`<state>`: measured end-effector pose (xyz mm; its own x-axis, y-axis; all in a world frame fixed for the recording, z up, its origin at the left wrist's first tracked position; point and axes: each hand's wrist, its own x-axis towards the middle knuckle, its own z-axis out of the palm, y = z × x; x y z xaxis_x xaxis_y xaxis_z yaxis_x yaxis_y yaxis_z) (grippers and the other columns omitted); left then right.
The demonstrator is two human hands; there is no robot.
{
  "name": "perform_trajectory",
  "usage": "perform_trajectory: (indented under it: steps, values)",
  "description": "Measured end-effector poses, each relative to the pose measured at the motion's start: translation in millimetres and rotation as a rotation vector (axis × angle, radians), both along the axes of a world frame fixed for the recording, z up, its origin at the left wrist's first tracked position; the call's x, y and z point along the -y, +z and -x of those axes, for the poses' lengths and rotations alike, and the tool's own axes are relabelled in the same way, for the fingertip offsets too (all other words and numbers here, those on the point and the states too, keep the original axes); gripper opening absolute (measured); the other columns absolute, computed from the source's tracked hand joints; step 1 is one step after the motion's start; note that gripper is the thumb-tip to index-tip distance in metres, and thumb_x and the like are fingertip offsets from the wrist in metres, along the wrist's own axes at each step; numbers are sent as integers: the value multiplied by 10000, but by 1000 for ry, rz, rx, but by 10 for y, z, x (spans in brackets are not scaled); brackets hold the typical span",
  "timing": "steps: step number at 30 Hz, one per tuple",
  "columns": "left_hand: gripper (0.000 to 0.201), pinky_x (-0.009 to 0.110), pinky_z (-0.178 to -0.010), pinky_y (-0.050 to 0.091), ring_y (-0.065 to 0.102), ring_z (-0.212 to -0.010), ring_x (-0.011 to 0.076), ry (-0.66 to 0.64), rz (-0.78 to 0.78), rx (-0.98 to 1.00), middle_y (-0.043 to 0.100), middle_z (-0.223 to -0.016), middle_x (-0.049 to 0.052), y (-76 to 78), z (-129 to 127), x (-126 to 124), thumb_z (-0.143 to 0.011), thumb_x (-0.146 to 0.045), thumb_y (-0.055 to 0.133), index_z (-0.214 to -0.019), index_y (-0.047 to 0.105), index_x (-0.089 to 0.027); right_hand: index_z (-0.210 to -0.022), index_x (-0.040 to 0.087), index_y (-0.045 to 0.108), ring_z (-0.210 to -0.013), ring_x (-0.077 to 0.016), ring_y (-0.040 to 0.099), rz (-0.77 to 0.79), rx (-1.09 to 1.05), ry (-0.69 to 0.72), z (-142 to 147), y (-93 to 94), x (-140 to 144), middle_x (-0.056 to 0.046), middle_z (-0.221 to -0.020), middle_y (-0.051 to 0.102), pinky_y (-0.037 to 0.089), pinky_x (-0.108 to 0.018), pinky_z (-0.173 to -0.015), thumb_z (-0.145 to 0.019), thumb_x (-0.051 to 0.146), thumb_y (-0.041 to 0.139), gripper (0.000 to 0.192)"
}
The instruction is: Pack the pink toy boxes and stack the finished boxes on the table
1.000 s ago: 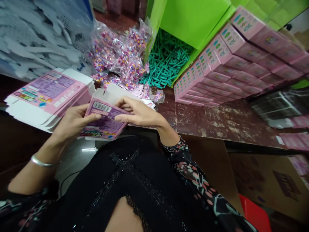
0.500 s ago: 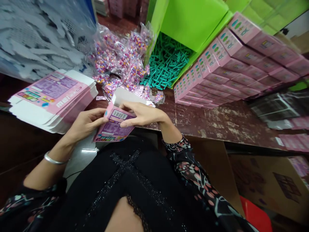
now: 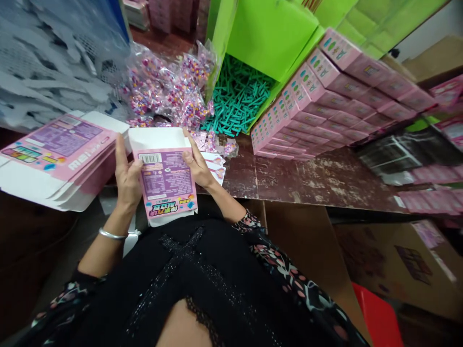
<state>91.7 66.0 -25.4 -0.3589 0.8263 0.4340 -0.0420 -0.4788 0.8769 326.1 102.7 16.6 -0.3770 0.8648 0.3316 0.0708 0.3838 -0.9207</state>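
My left hand (image 3: 127, 177) and right hand (image 3: 196, 164) have fingers closed on the side edges of a pink carton (image 3: 165, 182), held flat above my lap at the table (image 3: 307, 178) edge. Flat carton stack (image 3: 54, 154) just left; bead packets (image 3: 166, 91), teal sticks (image 3: 238, 96) beyond.

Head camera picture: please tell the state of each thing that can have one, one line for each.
pink carton: held upright between both hands, top flap open.
left hand: gripping the carton's left edge.
right hand: gripping the carton's right edge.
flat cartons: unfolded, stacked.
finished pink boxes: closed, stacked in rows.
green box: open, holding teal sticks.
bead bags: sealed, heaped.
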Motion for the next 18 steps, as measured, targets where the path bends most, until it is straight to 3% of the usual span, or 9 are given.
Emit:
perform_trajectory:
  steps: [2,4,7,10,15,18]
  values:
    - [880,445,-1256,615,748,-1491,363,59,59,-69,772,-1676,185,-54,43,-38,-955,-807,941,-1576,825,-195,-1752,258,639,-1817,-311,545,57,30,3,20,-82,-73,-126,-1876,647,439,-495,-1547,-1207,829,481,805]
    - [752,398,-985,650,799,-1092,288,130,131,-147,879,-1260,169,-122,91,-68,-1053,-853,782,-1281,909,-148,-1524,232,764,-1589,-305,720,124,64,6,55,-164,-166,-129,-1638,797,558,-474,-1435,-1255,685,525,579]
    - [727,340,-712,517,623,-745,205,162,197,-189,739,-822,80,-270,143,-90,-1088,-859,709,-848,779,-176,-1051,220,752,-1244,-255,777,197,89,-46,155,-268,-253,-85,-1198,811,622,-387,-1266,-1287,589,569,475]
    - [651,314,-686,448,543,-709,181,206,231,-172,632,-746,17,-423,151,-84,-1035,-782,825,-776,633,-216,-887,240,644,-1116,-216,724,242,21,-102,290,-331,-235,-39,-1045,698,598,-326,-1179,-1252,590,690,508]
    - [672,280,-712,452,526,-703,155,407,188,-59,484,-778,-59,-502,155,-84,-896,-702,969,-840,462,-266,-1044,251,625,-993,-179,706,347,-163,-120,428,-330,-157,12,-1022,699,609,-271,-919,-1057,651,958,521]
    - [731,321,-705,552,638,-694,198,275,240,6,596,-736,-14,-390,250,-59,-819,-823,952,-782,487,-260,-902,249,607,-894,-165,648,296,-72,-1,411,-268,-216,28,-920,678,599,-275,-877,-979,702,1012,612]
